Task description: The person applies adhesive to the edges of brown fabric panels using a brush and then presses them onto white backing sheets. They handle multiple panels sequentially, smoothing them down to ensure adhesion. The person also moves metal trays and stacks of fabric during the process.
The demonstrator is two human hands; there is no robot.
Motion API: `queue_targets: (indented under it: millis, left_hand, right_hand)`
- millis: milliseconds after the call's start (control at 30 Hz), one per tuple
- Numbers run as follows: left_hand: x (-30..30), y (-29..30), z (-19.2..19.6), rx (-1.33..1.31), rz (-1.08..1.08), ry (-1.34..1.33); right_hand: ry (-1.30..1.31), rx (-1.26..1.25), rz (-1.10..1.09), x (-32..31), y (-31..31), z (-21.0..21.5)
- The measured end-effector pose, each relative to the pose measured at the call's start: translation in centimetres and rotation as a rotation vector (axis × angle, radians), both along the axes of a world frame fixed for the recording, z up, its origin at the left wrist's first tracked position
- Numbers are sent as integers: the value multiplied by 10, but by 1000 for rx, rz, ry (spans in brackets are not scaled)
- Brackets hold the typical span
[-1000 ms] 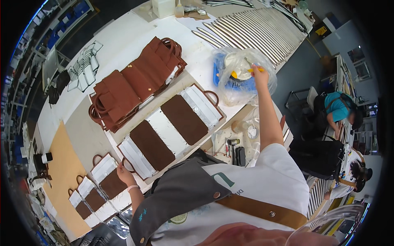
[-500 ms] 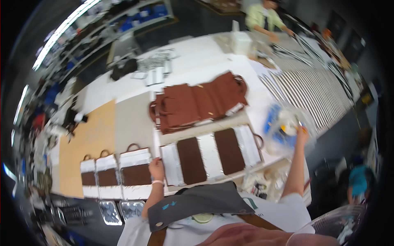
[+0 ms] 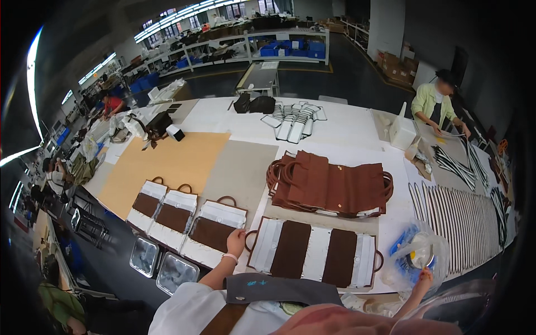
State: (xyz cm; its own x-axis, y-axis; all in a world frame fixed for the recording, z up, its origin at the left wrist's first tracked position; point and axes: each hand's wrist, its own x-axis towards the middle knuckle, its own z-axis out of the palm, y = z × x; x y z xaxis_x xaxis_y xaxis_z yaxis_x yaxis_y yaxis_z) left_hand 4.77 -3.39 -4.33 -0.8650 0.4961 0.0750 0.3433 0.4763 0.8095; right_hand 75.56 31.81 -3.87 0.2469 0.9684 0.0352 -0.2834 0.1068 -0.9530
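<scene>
1. Near left: three small bag panels (image 3: pixel 212 230) in a row, brown patches on pale backing. Light and floppy, I judge; best taken by the stiffer edges, clear of the frayed threads.
2. My left hand (image 3: pixel 235 243): low, at the right edge of the third small panel, forearm slanting in from the near side. Fingers curled; cannot tell whether they pinch anything.
3. Near middle: large bag panel (image 3: pixel 316 254), lying flat, a handle loop at each end. Probably bendy along its middle; two opposite edges would support it best.
4. Just beyond: stack of brown bag pieces (image 3: pixel 329 187). Likely soft, heavier together, apt to slide.
5. Near right: tub (image 3: pixel 422 258) amid a clear plastic bag (image 3: pixel 444 245). The film looks slippery; I'd steady the tub's rim.
6. My right hand (image 3: pixel 425 276): arm stretched right, fingers bent at the tub's near side; grip unclear.
</scene>
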Motion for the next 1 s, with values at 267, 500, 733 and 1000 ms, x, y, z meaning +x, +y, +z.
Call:
queue_targets:
  millis: [267,500,733,1000]
  left_hand:
    - [-2,-3,17,-62,-66,-3]
    - [3,-20,26,-100,-177,145]
    - [22,13,41,-158,-312,-17]
    - [9,-20,20,-136,-85,94]
  right_hand:
    - [-346,-92,-158,-13,6,-6]
    - [-452,6,-234,-39,12,3]
    - [-255,-16,-120,17,34,-29]
    - [-525,-67,-141,-74,31,20]
